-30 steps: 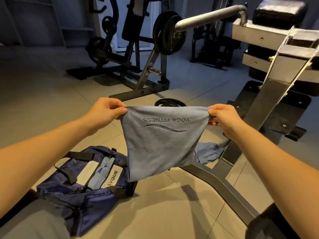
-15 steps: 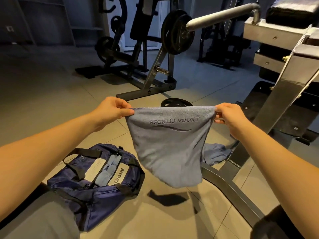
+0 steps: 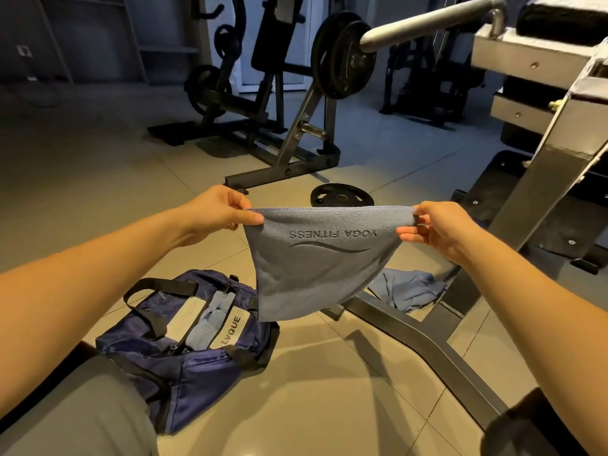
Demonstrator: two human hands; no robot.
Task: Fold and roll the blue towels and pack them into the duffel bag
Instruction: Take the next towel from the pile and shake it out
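Observation:
A blue towel (image 3: 312, 268) embossed with "YOGA FITNESS" hangs in the air in front of me. My left hand (image 3: 217, 210) pinches its top left corner and my right hand (image 3: 437, 227) pinches its top right corner, so the top edge is stretched taut. Below on the floor lies the navy duffel bag (image 3: 184, 350), its zip open, with a rolled blue towel (image 3: 207, 324) showing inside. Another blue towel (image 3: 408, 287) lies crumpled on the floor by the machine's frame, partly hidden behind the held towel.
A black steel frame bar (image 3: 421, 343) of a gym machine runs across the tiled floor to the right. A weight plate (image 3: 342, 195) lies flat on the floor ahead. Plate-loaded machines stand behind. My grey-clad knee (image 3: 82, 413) is at lower left.
The towel's hanging part has swung and drawn up shorter while both hands kept hold of the corners. The view has shifted slightly, bringing the bag more to the centre.

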